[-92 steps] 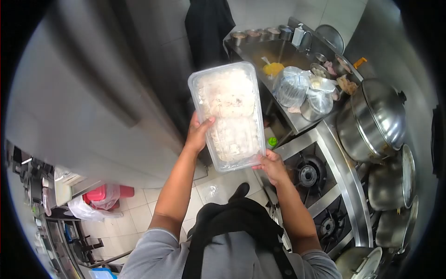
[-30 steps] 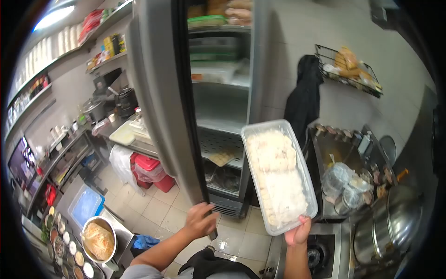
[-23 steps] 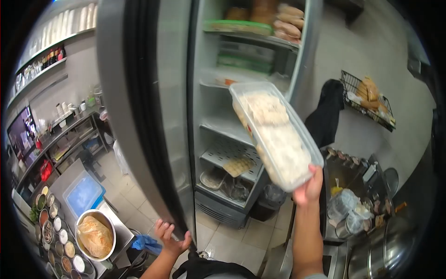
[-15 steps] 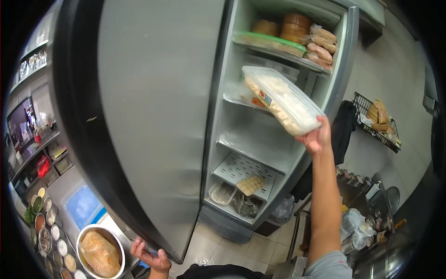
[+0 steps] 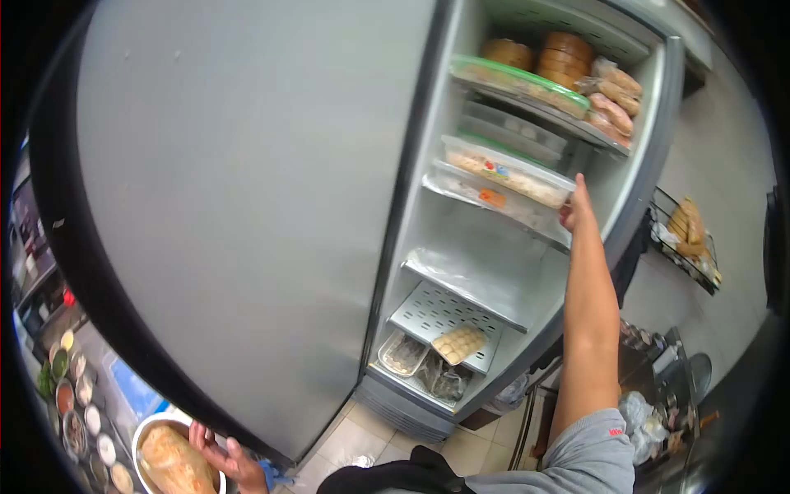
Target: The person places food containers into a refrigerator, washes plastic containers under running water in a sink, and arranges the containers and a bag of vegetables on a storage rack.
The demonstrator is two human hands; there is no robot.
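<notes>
My right hand (image 5: 576, 204) grips the right end of a clear plastic food container (image 5: 506, 171) with pale food inside. The container sits inside the fridge on top of another clear container (image 5: 491, 198) with an orange label. Low on the left, my left hand (image 5: 229, 458) has its fingers apart and holds nothing. It is beside the lower edge of the open fridge door (image 5: 247, 206) and overlaps the rim of a white pot (image 5: 146, 428). A bagged orange-tinted food (image 5: 169, 457) fills that pot. Whether my left hand touches the door or pot, I cannot tell.
The top fridge shelf holds a green-lidded container (image 5: 518, 86), round bamboo steamers (image 5: 565, 59) and bagged food (image 5: 613, 103). Lower down lies a tray of pale round pieces (image 5: 459, 344). Several small ingredient bowls (image 5: 90, 420) stand at left. A wire basket (image 5: 687, 255) hangs at right.
My right hand has brought the container from a tilted hold in front of the fridge onto the shelf, nearly level. My left hand has shifted left, over the pot's rim. The view has turned.
</notes>
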